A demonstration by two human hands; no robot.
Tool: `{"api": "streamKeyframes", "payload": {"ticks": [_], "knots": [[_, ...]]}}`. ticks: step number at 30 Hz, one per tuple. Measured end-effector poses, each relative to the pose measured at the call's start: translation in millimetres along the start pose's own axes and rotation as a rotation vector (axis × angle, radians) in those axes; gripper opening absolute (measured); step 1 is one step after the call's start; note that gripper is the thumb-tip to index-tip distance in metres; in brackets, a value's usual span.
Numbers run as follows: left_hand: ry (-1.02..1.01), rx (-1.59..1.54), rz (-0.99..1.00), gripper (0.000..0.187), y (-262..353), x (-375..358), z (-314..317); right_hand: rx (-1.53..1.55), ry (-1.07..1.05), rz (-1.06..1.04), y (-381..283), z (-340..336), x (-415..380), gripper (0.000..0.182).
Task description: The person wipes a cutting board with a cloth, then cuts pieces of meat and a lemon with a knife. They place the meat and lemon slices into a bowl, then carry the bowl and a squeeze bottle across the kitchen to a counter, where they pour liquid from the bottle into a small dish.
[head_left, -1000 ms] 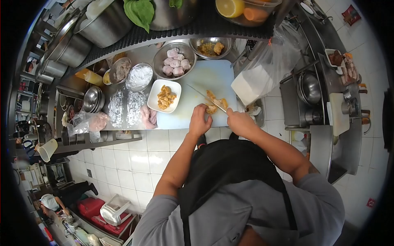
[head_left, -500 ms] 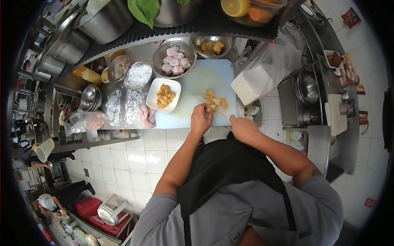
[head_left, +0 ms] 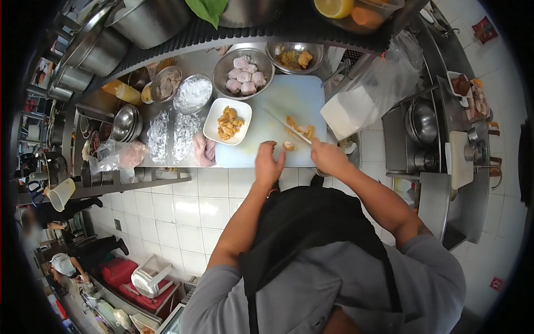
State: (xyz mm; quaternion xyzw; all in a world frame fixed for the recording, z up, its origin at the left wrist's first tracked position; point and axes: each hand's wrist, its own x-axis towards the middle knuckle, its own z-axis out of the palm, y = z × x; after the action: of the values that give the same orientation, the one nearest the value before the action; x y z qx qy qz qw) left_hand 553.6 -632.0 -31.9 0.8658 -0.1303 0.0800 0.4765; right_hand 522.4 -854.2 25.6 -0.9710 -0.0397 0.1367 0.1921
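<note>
A pale blue cutting board (head_left: 289, 100) lies on the steel counter. My right hand (head_left: 328, 157) grips a knife (head_left: 290, 127) whose blade lies slanted across the board, next to a small heap of yellow-brown cut pieces (head_left: 300, 128). My left hand (head_left: 270, 162) rests at the board's near edge with its fingers around one small piece (head_left: 288, 146). A white square dish (head_left: 227, 121) of the same cut pieces sits at the board's left.
Behind the board stand a steel bowl of pale meat chunks (head_left: 242, 72), a bowl of white powder (head_left: 192, 94) and a bowl of fried bits (head_left: 295, 55). Foil packets (head_left: 169, 136) lie to the left, a plastic bag (head_left: 361, 100) to the right. People stand far left.
The left hand has drawn one piece away from the heap toward the board's near edge. The knife has shifted slightly up and right, beside the heap.
</note>
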Motion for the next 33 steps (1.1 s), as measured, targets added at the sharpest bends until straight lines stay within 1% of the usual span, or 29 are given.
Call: {"api": "streamKeyframes", "payload": {"ticks": [1,3,4,5,6,7,10,13,16,19,22,23,25,26,27,28,29,30,31,33], "knots": [[0.043,0.006,-0.089,0.033,7,-3,-21,0.023,0.024,0.006,-3,-13,-5,0.018],[0.245,0.125,-0.152,0.027,-16,-9,-60,0.051,0.047,0.044,-7,-37,-10,0.02],[0.399,0.278,-0.144,0.025,-36,-11,-80,0.059,0.039,0.077,-10,-45,-13,0.02],[0.454,0.377,-0.172,0.025,-43,-8,-110,0.067,0.026,0.109,-11,-46,-17,0.021],[0.617,0.473,-0.086,0.025,-71,-6,-129,0.071,0.017,0.101,-8,-43,-20,0.021],[0.652,0.534,-0.197,0.029,-81,-4,-146,0.073,0.011,0.093,-5,-41,-23,0.022],[0.522,0.618,-0.193,0.028,-137,6,-173,0.048,-0.039,0.091,-7,-35,-31,0.022],[0.257,0.465,-0.51,0.029,-157,16,-176,0.026,-0.054,0.073,-7,-23,-36,0.022],[0.221,0.547,-0.584,0.022,-157,21,-173,0.022,-0.056,0.07,-8,-21,-37,0.022],[0.196,0.566,-0.614,0.023,-151,22,-172,0.022,-0.047,0.071,-12,-24,-36,0.022],[0.544,0.553,-0.273,0.02,-140,15,-166,0.022,-0.039,0.06,-8,-24,-38,0.022],[0.551,0.502,-0.291,0.02,-130,13,-164,0.023,-0.035,0.059,-5,-24,-39,0.022],[0.556,0.398,-0.33,0.023,-78,4,-153,0.086,-0.001,0.104,-7,-33,-47,0.022],[0.495,0.287,-0.22,0.024,-67,-3,-134,0.118,0.015,0.125,-7,-36,-51,0.023],[0.343,0.176,-0.179,0.028,-35,-6,-114,0.121,0.039,0.157,-3,-34,-53,0.023],[0.242,0.127,-0.104,0.035,-17,-11,-86,0.124,0.065,0.187,5,-30,-55,0.024],[0.091,0.11,0.01,0.047,7,-11,-67,0.126,0.091,0.214,12,-26,-56,0.025],[0.001,0.04,-0.005,0.057,23,-11,-44,0.127,0.093,0.245,18,-21,-57,0.025],[-0.043,0.065,0.041,0.064,26,-7,-22,0.128,0.095,0.274,23,-16,-58,0.026],[-0.014,0.137,0.043,0.066,24,14,16,0.125,0.103,0.317,32,-3,-57,0.028]]}}
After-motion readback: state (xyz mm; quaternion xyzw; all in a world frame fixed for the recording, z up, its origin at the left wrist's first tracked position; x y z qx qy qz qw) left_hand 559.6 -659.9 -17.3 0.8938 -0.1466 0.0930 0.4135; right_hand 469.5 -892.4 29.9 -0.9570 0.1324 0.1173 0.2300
